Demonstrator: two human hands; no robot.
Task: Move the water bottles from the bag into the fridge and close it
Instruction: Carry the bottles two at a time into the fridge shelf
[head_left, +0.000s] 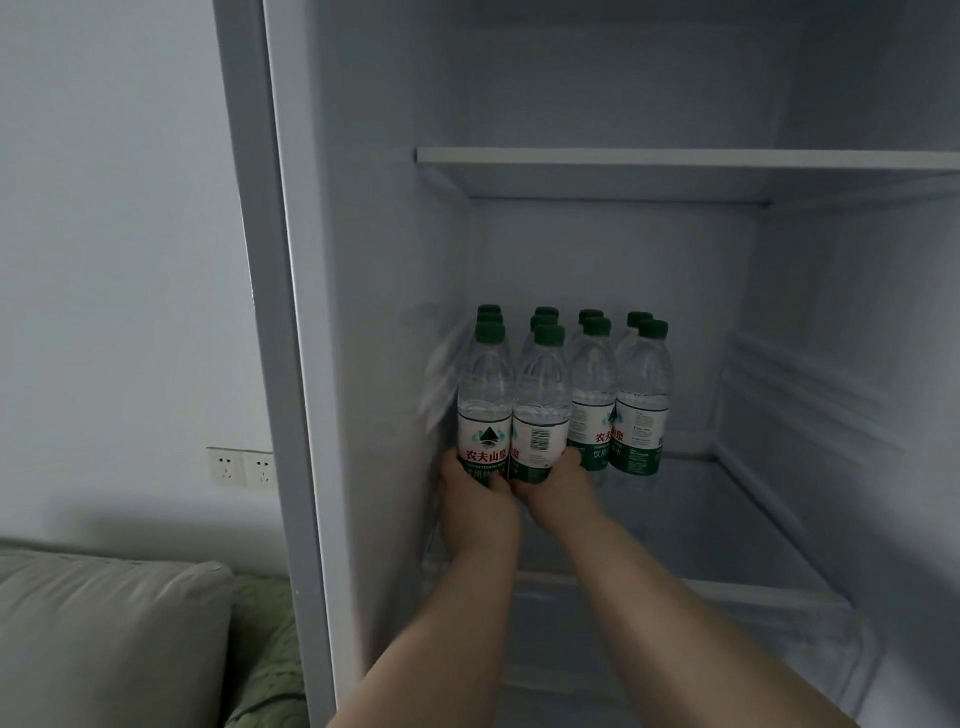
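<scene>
Several clear water bottles with green caps and red, white and green labels stand in rows on a shelf (727, 530) of the open fridge, toward its left wall. My left hand (475, 506) grips the base of the front-left bottle (484, 410). Beside it, my right hand (558, 483) grips the base of the neighbouring front bottle (540, 415). Both bottles are upright, at the front of the group. Two more rows (641, 400) stand to the right, further back. The bag is out of view.
An empty upper shelf (675, 158) spans the fridge above the bottles. The fridge's left frame (270, 312) borders a white wall with two sockets (241, 467). A grey sofa cushion (104, 639) lies at the lower left. The shelf's right half holds nothing.
</scene>
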